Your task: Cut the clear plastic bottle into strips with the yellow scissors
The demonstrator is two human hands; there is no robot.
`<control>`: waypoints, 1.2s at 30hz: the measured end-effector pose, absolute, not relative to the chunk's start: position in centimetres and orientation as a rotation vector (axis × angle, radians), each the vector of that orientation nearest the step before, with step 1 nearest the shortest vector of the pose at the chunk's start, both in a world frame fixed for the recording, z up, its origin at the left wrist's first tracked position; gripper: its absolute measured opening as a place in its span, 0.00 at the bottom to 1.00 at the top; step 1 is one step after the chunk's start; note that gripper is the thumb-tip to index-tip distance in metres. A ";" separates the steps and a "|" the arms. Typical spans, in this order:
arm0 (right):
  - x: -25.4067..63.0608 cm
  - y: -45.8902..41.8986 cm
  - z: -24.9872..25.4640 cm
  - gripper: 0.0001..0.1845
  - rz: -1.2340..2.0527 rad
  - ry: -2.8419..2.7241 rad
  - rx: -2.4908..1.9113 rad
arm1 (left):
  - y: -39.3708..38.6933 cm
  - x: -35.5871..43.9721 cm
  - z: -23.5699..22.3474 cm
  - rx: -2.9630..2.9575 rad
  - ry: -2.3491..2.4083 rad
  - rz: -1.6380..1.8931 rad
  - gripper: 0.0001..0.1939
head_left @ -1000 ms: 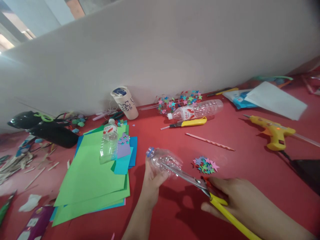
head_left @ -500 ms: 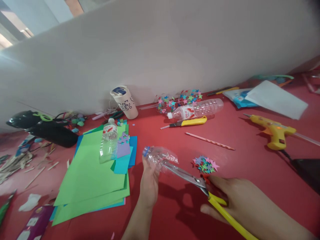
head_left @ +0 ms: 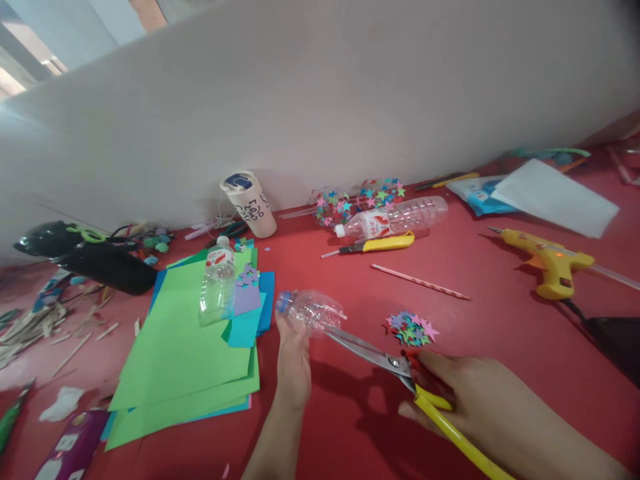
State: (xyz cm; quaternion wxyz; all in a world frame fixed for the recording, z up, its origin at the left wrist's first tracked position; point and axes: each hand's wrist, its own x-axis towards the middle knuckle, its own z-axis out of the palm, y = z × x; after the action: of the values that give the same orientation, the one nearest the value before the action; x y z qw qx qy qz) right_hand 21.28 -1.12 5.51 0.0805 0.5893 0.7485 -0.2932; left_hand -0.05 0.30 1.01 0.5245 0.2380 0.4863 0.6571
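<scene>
1. Clutching, in the head view, the blue-capped bottle (head_left: 317,309) in the left hand (head_left: 294,363), wrapped closely around the clear plastic, over the red table (head_left: 300,257) and between paper and stars.
2. Gripping the scissors (head_left: 394,362) in the right hand (head_left: 480,387), curled firmly about the yellow handles, with blades nearly together.
3. Aiming those tips left, right up at the near side of the blue-capped bottle! Cannot tell touching from merely close.
4. Spotting a heap of stars (head_left: 411,328) just beyond the right hand, in pink, blue, green and more.
5. Moving farther back to a pencil (head_left: 420,283), then a yellow cutter (head_left: 387,243) just in front of a lying bottle (head_left: 400,217), with star-dotted plastic (head_left: 381,195) behind.
6. Swinging right to a yellow glue gun (head_left: 557,267), on its side, with a small orange light aglow.
7. Crossing left to green paper (head_left: 185,360) in a loose stack, bearing a white-capped bottle (head_left: 217,293) and purple card (head_left: 247,299), with a pale tumbler (head_left: 253,212) near the wall (head_left: 300,100).
</scene>
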 end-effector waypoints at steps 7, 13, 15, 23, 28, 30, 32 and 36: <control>21.8 -1.4 5.2 0.16 -0.909 2.256 1.816 | 0.3 0.2 1.3 0.575 1.143 1.592 0.33; 21.9 -1.3 5.2 0.16 -0.927 2.262 1.814 | 0.4 0.2 1.6 0.601 1.137 1.583 0.31; 21.8 -1.2 5.2 0.15 -0.924 2.276 1.820 | 0.4 0.1 1.4 0.618 1.123 1.573 0.30; 21.8 -1.3 5.0 0.15 -0.992 2.265 1.804 | 0.2 0.0 1.1 0.608 1.121 1.535 0.30; 21.7 -1.2 5.2 0.16 -0.977 2.258 1.792 | 0.1 0.1 0.9 0.681 1.171 1.489 0.29; 21.7 -1.3 5.3 0.16 -0.967 2.261 1.782 | 0.1 0.0 0.6 0.733 1.186 1.464 0.28; 21.6 -1.3 5.3 0.15 -0.965 2.269 1.776 | 0.0 -0.1 0.2 0.767 1.201 1.448 0.27; 21.5 -1.3 5.2 0.16 -0.956 2.289 1.788 | -0.2 -0.1 -0.1 0.756 1.229 1.405 0.28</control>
State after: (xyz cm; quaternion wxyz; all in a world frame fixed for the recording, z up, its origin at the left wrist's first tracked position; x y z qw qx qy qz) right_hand 21.54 -1.27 5.23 0.0420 0.5843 0.7479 -0.3122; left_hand -0.06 -0.23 -0.11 0.5343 0.3174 0.5158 0.5897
